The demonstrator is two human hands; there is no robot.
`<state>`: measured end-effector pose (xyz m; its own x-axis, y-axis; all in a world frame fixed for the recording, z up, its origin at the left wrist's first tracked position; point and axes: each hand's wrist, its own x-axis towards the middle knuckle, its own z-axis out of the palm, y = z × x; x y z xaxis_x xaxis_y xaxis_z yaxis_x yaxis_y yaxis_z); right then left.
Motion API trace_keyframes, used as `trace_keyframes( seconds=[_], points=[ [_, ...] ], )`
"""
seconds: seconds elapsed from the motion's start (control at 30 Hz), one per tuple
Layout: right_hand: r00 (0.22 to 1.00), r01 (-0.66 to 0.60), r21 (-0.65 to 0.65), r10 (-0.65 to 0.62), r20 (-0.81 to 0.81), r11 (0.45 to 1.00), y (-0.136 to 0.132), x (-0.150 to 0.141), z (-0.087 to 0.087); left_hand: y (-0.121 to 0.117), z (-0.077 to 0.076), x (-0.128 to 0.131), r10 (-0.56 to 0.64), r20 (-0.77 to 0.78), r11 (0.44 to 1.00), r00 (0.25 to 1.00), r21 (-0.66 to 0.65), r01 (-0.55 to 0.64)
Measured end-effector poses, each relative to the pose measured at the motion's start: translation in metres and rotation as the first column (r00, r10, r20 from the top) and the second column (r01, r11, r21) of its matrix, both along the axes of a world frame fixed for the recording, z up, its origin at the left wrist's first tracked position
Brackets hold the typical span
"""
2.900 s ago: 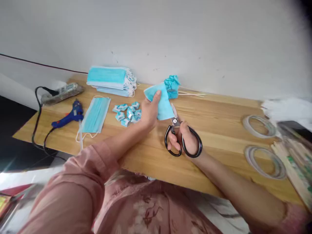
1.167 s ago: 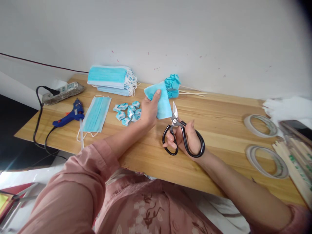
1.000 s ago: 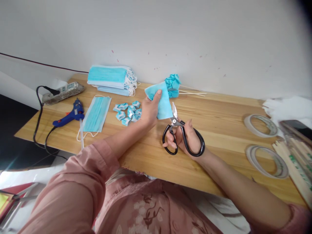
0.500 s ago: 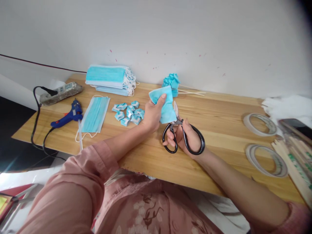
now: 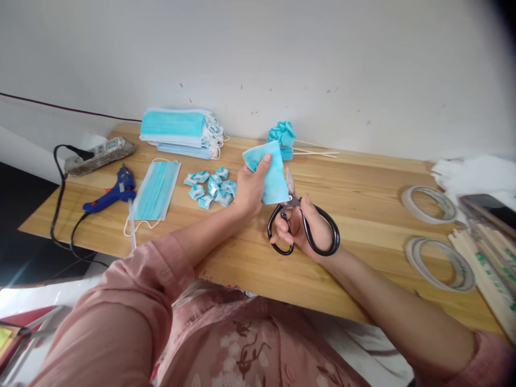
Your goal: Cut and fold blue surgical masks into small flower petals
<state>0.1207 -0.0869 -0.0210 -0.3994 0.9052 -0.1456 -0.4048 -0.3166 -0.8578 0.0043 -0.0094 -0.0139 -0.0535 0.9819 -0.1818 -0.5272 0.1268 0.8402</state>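
The left hand (image 5: 250,188) pinches a blue fabric piece (image 5: 276,180) under its thumb, holding it above the table (image 5: 363,183). The right hand (image 5: 312,228) has its thumb and fingers through the black handles of the scissors (image 5: 296,202), which are parted. The fabric's lower right corner overlaps the blades near the pivot; one blade shows beside its edge, the other is mostly hidden. About a second ago both blades showed more fully at that corner. The left hand has also shifted rightward, so the small folded pieces (image 5: 213,187) it partly covered now show whole beside it. Farther out, a ruffled blue bundle (image 5: 282,134) with thin sticks (image 5: 316,153) lies behind the fabric, a single mask (image 5: 157,189) and a blue glue gun (image 5: 116,193) to the left, and a mask stack (image 5: 173,124) by the wall.
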Motion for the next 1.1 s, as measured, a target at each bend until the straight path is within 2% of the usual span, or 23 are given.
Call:
trace_keyframes(
  seconds=[0.2,0.43,0.6,0.93,1.1],
  points=[
    [0.997,0.070,0.018,-0.070,0.016,0.997,-0.001,-0.002,-0.001,-0.002,0.003,0.000,-0.006,-0.066,0.999,0.998,-0.036,0.003],
    [0.989,0.126,0.019,-0.127,0.070,0.992,-0.003,-0.005,0.001,0.002,0.001,0.002,0.016,-0.038,0.999,0.999,-0.038,-0.017],
    [0.983,0.179,0.030,-0.180,0.032,0.983,-0.005,-0.007,0.000,0.002,0.000,0.002,0.011,-0.044,0.998,0.999,-0.054,-0.014],
    [0.977,0.211,0.043,-0.212,0.025,0.976,-0.005,-0.009,0.005,0.002,-0.004,0.003,-0.003,-0.012,1.000,1.000,-0.031,0.003],
    [0.975,0.220,0.062,-0.222,0.022,0.974,-0.005,-0.011,0.006,0.002,0.000,0.003,-0.011,0.014,0.999,1.000,-0.046,0.011]
  ],
)
